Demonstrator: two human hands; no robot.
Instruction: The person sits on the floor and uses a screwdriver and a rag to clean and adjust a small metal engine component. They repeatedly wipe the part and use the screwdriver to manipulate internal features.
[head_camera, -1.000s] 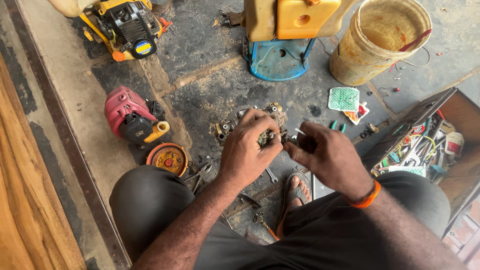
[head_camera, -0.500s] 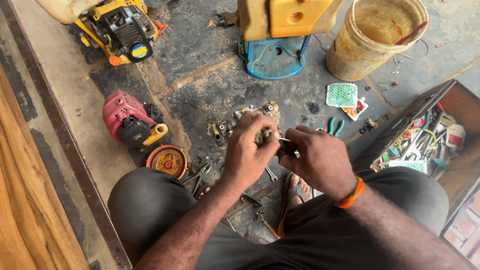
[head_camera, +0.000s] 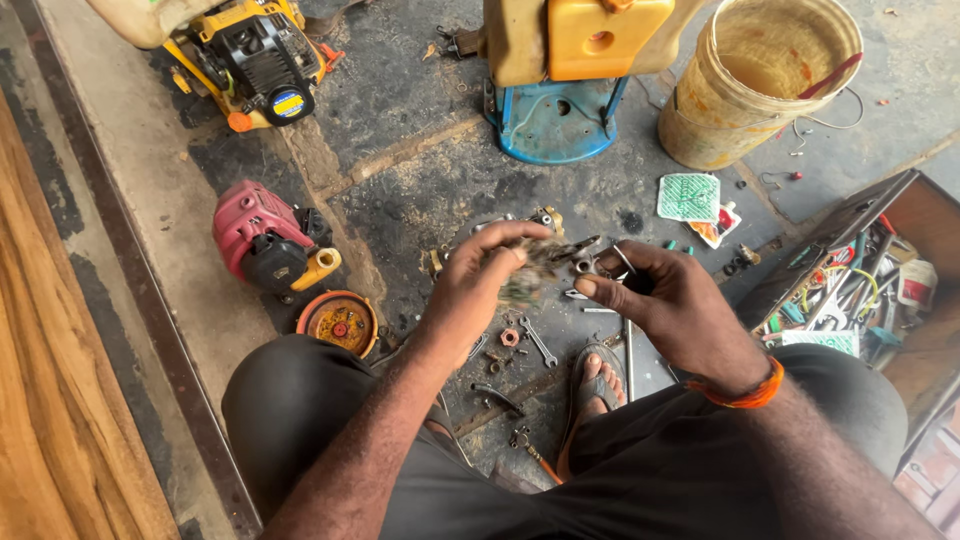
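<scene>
Mid-frame, the left hand (head_camera: 490, 285) pinches a small blurred metal part (head_camera: 530, 275), too smeared to read its long axis. The right hand (head_camera: 665, 300) curls around a thin metal tool (head_camera: 580, 250) pointing left toward the part. On the floor (head_camera: 420, 190): 1 red engine (head_camera: 262, 235), 1 yellow engine (head_camera: 255, 60), 1 bucket (head_camera: 760, 85).

small part (head_camera: 528, 272) motion-blurred, perhaps metal | toolbox (head_camera: 905, 300) cut by right edge
</scene>
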